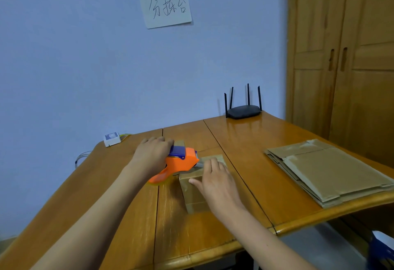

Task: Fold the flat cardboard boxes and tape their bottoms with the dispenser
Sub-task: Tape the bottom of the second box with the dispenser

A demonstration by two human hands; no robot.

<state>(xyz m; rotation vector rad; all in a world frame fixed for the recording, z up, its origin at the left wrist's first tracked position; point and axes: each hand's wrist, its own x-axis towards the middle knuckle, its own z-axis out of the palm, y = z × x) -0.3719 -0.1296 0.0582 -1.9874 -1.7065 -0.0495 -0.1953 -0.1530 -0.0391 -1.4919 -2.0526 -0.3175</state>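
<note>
Folded box (193, 193) stands mid-table (245, 141). Left hand (152, 155) grips the orange dispenser (178, 166), fingers curled over its far top. Right hand (215, 181) rests on the box, fingers together, thumb spread. Flat boxes (324, 170) stacked right.

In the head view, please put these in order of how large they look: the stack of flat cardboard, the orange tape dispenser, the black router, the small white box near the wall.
1. stack of flat cardboard
2. orange tape dispenser, partly hidden by the left hand
3. black router, farther away, so it may look smaller than it is
4. small white box
</note>
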